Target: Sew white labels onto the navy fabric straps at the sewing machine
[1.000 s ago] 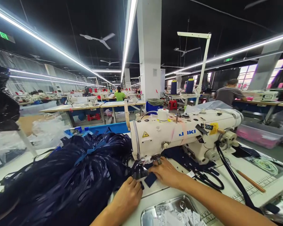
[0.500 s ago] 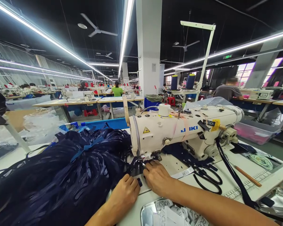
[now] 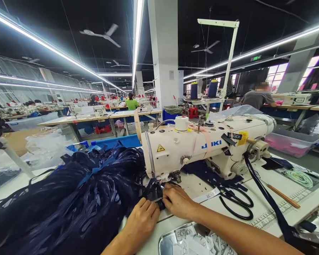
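We have both hands at the foot of the sewing machine point(image 3: 202, 148), pinching a small dark blue strip of cloth point(image 3: 157, 198) between them. Our left hand point(image 3: 143, 221) lies palm down with its fingers curled forward, the fingertips pressing the near end of the strip against the table point(image 3: 266, 209); it is closed on the cloth rather than spread flat. Our right hand point(image 3: 177, 200) sits just to the right of it, thumb and forefinger nipped on the same strip, right under the needle end of the machine, so the two hands almost touch. The strip lies on the machine bed directly below the presser foot point(image 3: 159, 179), though we cannot tell whether the foot is down on it. To the left of our left hand, touching the wrist, spreads a big heap of dark blue straps point(image 3: 69, 202), with a lighter blue band point(image 3: 98, 170) tied across it. To the right of our right hand, near the forearm, a pair of black-handled scissors point(image 3: 235, 202) lies flat on the table, and just beside them a white label point(image 3: 211, 194) with printed letters. Further right a wooden stick point(image 3: 283, 196) rests on the table, and a dark blue tape point(image 3: 266, 202) hangs from the machine's wheel end across it. Below our hands, near the edge, sits a metal tray point(image 3: 166, 242) holding more white labels point(image 3: 194, 242). Behind the machine two blue thread cones point(image 3: 203, 89) stand on a rack, and another person point(image 3: 257, 97) sits at a bench well away.
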Tool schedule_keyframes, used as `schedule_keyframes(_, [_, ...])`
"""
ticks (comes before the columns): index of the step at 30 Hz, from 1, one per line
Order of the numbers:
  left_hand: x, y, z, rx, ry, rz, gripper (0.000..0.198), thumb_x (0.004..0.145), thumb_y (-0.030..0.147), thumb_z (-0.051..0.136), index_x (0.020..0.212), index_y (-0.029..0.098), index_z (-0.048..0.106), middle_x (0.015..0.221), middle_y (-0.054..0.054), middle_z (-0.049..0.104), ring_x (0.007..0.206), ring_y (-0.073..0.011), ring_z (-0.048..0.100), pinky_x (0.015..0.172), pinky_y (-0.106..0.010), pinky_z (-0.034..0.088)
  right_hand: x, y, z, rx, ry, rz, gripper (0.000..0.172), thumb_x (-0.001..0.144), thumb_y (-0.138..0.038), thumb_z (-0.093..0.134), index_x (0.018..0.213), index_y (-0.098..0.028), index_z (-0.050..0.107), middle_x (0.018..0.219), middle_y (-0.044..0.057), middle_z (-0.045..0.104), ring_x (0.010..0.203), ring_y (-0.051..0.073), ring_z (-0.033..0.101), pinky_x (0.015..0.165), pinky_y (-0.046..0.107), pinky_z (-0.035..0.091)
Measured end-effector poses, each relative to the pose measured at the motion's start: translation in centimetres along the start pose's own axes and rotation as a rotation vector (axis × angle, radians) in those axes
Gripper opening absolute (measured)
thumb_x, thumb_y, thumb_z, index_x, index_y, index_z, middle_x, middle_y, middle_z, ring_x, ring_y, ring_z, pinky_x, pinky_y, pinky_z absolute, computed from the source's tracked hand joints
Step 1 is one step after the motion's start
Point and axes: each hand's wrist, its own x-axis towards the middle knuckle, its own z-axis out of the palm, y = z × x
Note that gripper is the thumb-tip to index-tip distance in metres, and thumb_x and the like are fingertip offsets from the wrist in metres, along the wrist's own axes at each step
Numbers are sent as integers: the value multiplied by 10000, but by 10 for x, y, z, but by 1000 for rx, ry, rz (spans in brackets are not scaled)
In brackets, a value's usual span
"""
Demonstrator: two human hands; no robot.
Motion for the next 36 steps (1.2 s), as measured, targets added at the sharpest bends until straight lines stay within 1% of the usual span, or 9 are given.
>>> schedule_keyframes(5, [0, 1, 4, 3, -15, 16, 275, 803, -23, 315, 717, 123, 531, 647, -29, 530, 531, -140, 453, 564, -274, 352, 1, 2, 4, 43, 20, 17, 137, 769, -103, 465, 687, -147, 565, 807, 37, 570, 760, 138, 540, 666, 223, 355])
schedule_keyframes(13, [-1, 2, 5, -31, -132, -22, 258, 779, -30, 359, 666, 136, 522, 658, -29, 530, 549, -152, 447, 557, -288, 327, -2, -3, 1, 2, 50, -1, 161, 787, -106, 454, 707, -154, 586, 797, 33, 569, 744, 142, 533, 662, 234, 374])
schedule_keyframes(19, [0, 3, 9, -43, -161, -46, 214, 774, -20, 416, 669, 134, 520, 641, -19, 519, 549, -149, 436, 550, -286, 301, -10, 1, -4, 177, -3, -33, 148, 800, -135, 503, 828, -195, 635, 876, 7, 578, 859, 146, 515, 757, 244, 386])
schedule_keyframes(21, [1, 4, 10, -49, -167, -60, 210, 772, -17, 427, 661, 135, 520, 631, -16, 513, 549, -150, 435, 547, -286, 300, -15, 1, -1, 110, -22, -95, 179, 794, -111, 493, 845, -206, 636, 914, 13, 567, 878, 161, 498, 780, 270, 385])
schedule_keyframes(24, [0, 0, 7, -75, -166, -67, 196, 779, 0, 439, 672, 134, 532, 642, -17, 520, 567, -150, 443, 552, -286, 315, -24, -5, 4, -158, -12, -196, 193, 738, -66, 506, 864, -166, 614, 933, 63, 539, 881, 203, 475, 776, 324, 397])
schedule_keyframes(27, [-5, -11, -2, -109, -167, -21, 147, 797, 69, 475, 689, 140, 546, 725, -33, 563, 685, -176, 493, 628, -317, 357, -27, -10, 4, -375, -50, -325, 213, 680, -97, 569, 893, -97, 587, 898, 115, 527, 846, 238, 470, 696, 335, 432])
schedule_keyframes(30, [-11, -18, -8, -215, -164, 19, 71, 798, 132, 518, 747, 163, 559, 954, -39, 604, 943, -211, 501, 844, -382, 344, -22, -4, -6, -441, -81, -496, 187, 716, -107, 546, 899, -92, 580, 867, 112, 540, 806, 220, 474, 649, 304, 438])
schedule_keyframes(32, [-11, -17, -7, -311, -201, 1, 75, 775, 109, 535, 807, 171, 563, 1036, -29, 600, 1026, -192, 485, 927, -358, 321, -16, 5, -14, -459, -71, -568, 202, 733, -76, 514, 924, -101, 576, 868, 97, 554, 813, 212, 482, 679, 294, 435])
schedule_keyframes(36, [-2, -6, 8, -390, -226, -145, 169, 739, 21, 494, 814, 156, 563, 988, -45, 630, 901, -158, 565, 847, -289, 423, -4, 23, -21, -468, -81, -529, 277, 743, -21, 470, 982, -117, 570, 928, 81, 583, 850, 212, 513, 710, 291, 435])
